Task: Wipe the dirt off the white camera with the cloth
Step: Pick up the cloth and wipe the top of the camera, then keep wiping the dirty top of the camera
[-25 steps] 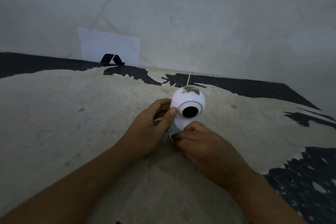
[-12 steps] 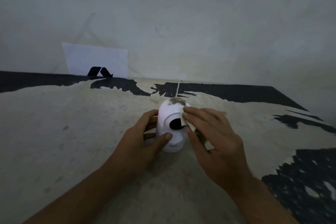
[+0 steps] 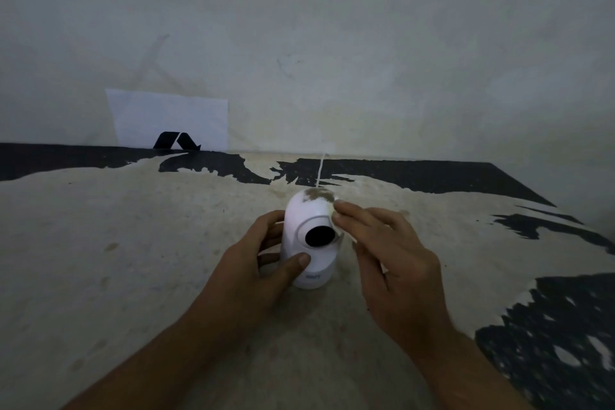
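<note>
A white dome camera (image 3: pixel 299 226) with a black lens stands upright on a worn beige table (image 3: pixel 133 243). A brown dirt patch (image 3: pixel 317 195) covers its top. My left hand (image 3: pixel 256 273) grips the camera's lower body, thumb across the front. My right hand (image 3: pixel 386 250) presses a small pale cloth (image 3: pixel 336 228) against the camera's upper right side, just below the dirt. Most of the cloth is hidden under my fingers.
A white paper sheet (image 3: pixel 169 116) with a black mark leans against the grey wall at the back left. Black peeled patches run along the table's far edge and its right side. A thin white cord (image 3: pixel 321 170) runs up behind the camera.
My right hand rose from the camera's base to its upper right side with the cloth. My left hand's thumb slid down from beside the lens to the lower front.
</note>
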A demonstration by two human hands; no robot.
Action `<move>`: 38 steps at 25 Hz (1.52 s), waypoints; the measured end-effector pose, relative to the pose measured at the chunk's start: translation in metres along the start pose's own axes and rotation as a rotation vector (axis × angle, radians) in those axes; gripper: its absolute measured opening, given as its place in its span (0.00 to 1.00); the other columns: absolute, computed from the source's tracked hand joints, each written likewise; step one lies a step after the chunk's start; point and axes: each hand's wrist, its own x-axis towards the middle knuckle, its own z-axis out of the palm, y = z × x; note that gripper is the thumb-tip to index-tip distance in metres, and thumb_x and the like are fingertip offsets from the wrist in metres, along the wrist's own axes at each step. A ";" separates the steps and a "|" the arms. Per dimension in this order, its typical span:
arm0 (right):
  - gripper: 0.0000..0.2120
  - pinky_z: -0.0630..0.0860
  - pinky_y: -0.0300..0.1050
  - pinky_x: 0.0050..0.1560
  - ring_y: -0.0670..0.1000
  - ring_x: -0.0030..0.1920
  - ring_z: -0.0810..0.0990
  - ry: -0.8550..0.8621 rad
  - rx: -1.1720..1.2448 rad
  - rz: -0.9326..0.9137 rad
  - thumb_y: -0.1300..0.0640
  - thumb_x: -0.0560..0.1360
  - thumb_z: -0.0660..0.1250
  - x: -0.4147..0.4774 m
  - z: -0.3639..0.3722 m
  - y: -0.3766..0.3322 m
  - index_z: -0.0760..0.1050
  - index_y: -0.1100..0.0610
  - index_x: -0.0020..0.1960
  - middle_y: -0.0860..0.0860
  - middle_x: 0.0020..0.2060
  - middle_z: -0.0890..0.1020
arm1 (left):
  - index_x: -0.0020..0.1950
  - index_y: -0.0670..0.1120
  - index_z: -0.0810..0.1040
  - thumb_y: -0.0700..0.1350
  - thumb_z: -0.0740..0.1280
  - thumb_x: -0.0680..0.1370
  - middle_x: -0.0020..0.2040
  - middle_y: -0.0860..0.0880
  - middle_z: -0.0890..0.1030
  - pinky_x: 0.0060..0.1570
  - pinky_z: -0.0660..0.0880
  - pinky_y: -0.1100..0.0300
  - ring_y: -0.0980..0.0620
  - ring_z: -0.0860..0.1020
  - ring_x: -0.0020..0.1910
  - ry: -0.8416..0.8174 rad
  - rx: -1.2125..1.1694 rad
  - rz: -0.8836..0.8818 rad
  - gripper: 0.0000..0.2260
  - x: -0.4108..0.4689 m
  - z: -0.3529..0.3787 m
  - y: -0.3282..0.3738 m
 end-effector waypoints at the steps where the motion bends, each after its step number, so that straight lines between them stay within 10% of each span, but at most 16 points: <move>1: 0.14 0.77 0.42 0.60 0.52 0.59 0.79 0.012 0.015 0.052 0.65 0.77 0.61 0.000 0.000 0.002 0.77 0.63 0.61 0.54 0.60 0.80 | 0.59 0.69 0.62 0.64 0.65 0.63 0.54 0.71 0.72 0.44 0.72 0.78 0.75 0.71 0.53 0.000 0.000 0.003 0.26 0.000 0.000 0.000; 22: 0.17 0.80 0.45 0.52 0.54 0.52 0.79 0.044 -0.012 0.166 0.71 0.74 0.64 0.004 0.006 0.008 0.75 0.63 0.62 0.51 0.55 0.79 | 0.65 0.60 0.64 0.62 0.65 0.64 0.60 0.62 0.73 0.55 0.74 0.64 0.63 0.73 0.58 0.012 -0.006 -0.006 0.31 -0.001 0.001 0.002; 29: 0.15 0.76 0.38 0.59 0.51 0.57 0.78 0.080 0.033 0.064 0.64 0.76 0.59 0.004 0.010 0.002 0.75 0.64 0.62 0.53 0.58 0.79 | 0.58 0.69 0.62 0.61 0.65 0.64 0.54 0.69 0.72 0.43 0.71 0.79 0.76 0.71 0.52 -0.001 -0.010 -0.021 0.24 -0.001 0.000 0.004; 38: 0.14 0.76 0.39 0.58 0.50 0.56 0.80 0.061 0.094 0.101 0.68 0.75 0.64 0.024 -0.003 0.015 0.78 0.62 0.59 0.51 0.54 0.82 | 0.65 0.61 0.64 0.60 0.66 0.66 0.61 0.62 0.74 0.58 0.75 0.59 0.60 0.75 0.58 0.001 -0.011 -0.020 0.28 -0.002 0.001 0.003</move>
